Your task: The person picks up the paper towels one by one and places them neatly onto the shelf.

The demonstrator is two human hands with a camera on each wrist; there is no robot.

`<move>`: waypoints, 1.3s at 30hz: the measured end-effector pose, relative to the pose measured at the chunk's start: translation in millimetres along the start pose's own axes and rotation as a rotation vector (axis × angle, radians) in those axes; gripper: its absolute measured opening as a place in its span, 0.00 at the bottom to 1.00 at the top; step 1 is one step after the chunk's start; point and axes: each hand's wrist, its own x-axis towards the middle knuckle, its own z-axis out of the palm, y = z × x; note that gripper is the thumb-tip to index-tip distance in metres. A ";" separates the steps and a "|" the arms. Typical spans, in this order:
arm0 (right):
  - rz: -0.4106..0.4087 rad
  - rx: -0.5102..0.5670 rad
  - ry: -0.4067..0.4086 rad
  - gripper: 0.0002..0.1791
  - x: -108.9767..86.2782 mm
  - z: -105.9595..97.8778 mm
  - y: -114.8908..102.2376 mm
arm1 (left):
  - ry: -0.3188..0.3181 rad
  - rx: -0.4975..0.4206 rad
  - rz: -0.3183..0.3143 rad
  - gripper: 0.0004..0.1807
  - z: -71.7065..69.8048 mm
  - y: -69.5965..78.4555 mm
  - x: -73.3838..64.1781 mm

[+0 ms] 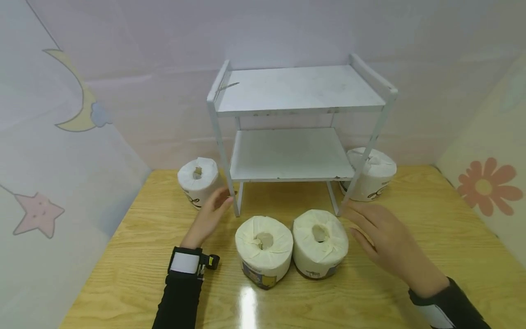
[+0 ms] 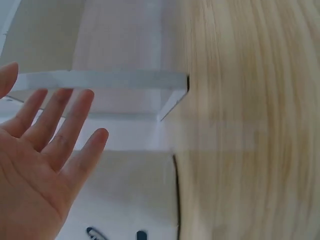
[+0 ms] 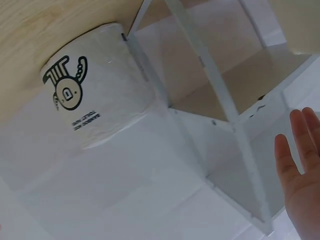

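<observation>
A white two-tier shelf [image 1: 292, 153] stands on the wooden table. My left hand [image 1: 208, 215] is at its left front leg, fingers loosely extended; in the left wrist view that hand [image 2: 45, 150] has its palm in sight and nothing in it. My right hand [image 1: 382, 240] is beside the right front leg, fingers extended. The right wrist view shows the right hand [image 3: 304, 177] partly, with nothing held. Whether either hand touches the leg, I cannot tell. Two wrapped toilet rolls, a left one [image 1: 269, 261] and a right one [image 1: 318, 256], stand upright between my hands before the shelf.
Another wrapped toilet roll [image 1: 205, 186] stands left of the shelf, close to my left hand. A further roll [image 1: 367, 185] is behind the right front leg, partly covered by it. Pale printed sheets [image 1: 172, 114] enclose the table [image 1: 135, 274] at the back and sides.
</observation>
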 end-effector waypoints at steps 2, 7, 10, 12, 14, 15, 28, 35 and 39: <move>-0.026 0.023 -0.009 0.25 0.5 0.2 -5.4 | -0.007 -0.022 0.000 0.25 3.8 -2.0 3.9; -0.063 0.049 -0.055 0.24 -2.3 3.5 -16.8 | -0.001 -0.092 0.022 0.20 10.1 -6.0 9.8; -0.076 0.060 -0.094 0.25 -3.5 5.6 -22.6 | 0.029 -0.105 0.017 0.18 12.6 -8.5 10.5; -0.074 0.063 -0.126 0.26 -4.8 6.0 -25.9 | 0.034 -0.100 0.005 0.18 14.5 -10.9 10.7; -0.066 0.064 -0.157 0.27 -6.4 5.9 -28.7 | 0.026 -0.098 -0.008 0.18 16.7 -13.0 11.3; -0.059 0.063 -0.174 0.27 -7.2 5.7 -29.9 | 0.022 -0.095 -0.012 0.18 17.5 -13.8 11.5; -0.063 0.036 -0.254 0.28 -13.9 14.3 -36.0 | 0.084 -0.029 -0.009 0.14 9.3 21.1 -0.3; -0.086 0.041 -0.259 0.29 -16.7 20.5 -37.5 | 0.139 -0.038 0.019 0.14 11.3 -7.0 8.9; -0.108 0.059 -0.196 0.27 -15.4 25.0 -39.3 | 0.144 -0.033 0.022 0.14 10.1 -9.7 9.5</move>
